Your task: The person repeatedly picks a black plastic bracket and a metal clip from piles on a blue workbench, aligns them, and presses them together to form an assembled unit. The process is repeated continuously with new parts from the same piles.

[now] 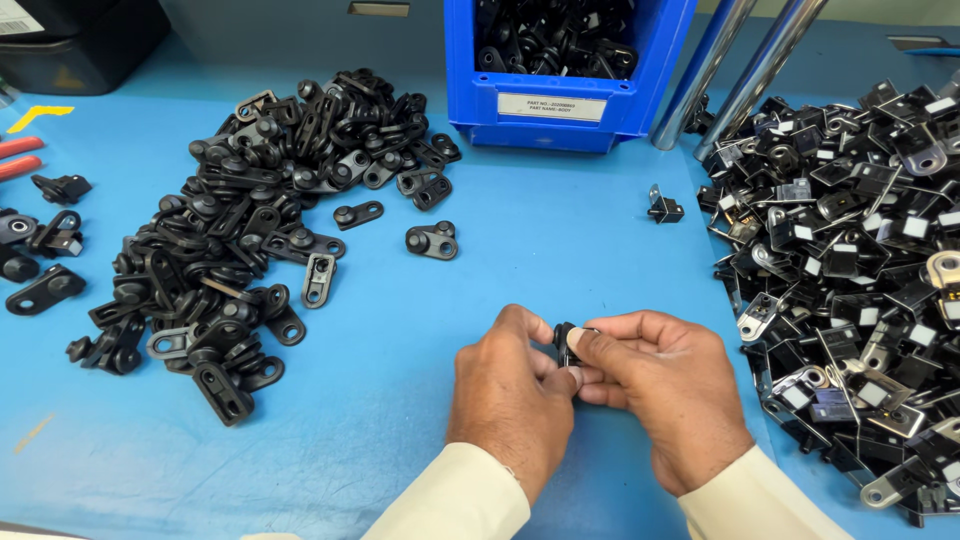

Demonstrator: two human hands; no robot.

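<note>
Our left hand (510, 395) and right hand (655, 395) both pinch the small black plastic clip (566, 344), which could slip from our fingertips onto the blue counter (560, 230).

Small matt black plastic part (566, 343) pinched between both hands, smooth blue matt tabletop (560, 240) beneath, matt black plastic pieces (250, 210) heaped leftward, glinting metal-and-plastic pieces (850, 270) rightward, glossy blue plastic bin (560, 110) beyond
</note>
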